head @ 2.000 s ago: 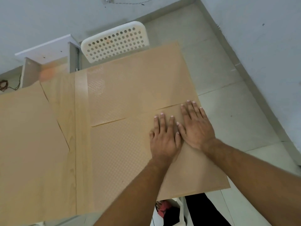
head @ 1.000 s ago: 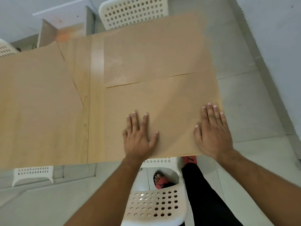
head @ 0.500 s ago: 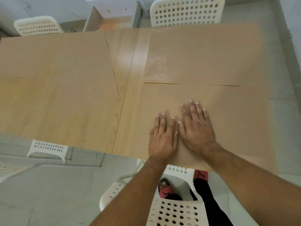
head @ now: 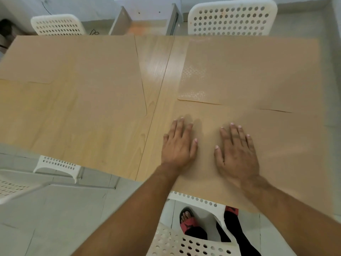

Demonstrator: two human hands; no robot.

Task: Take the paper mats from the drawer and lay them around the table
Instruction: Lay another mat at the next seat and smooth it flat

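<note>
Head view | left hand and right hand: flat, fingers spread, grasping nothing, pressing the near paper mat smooth | mat at counter near-right corner, overhanging its near edge | likely flattening to seat it.

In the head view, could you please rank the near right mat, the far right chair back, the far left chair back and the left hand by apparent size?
1. Near right mat
2. Far right chair back
3. Far left chair back and left hand: look alike, and the hand is nearer the camera, so unranked.
</note>
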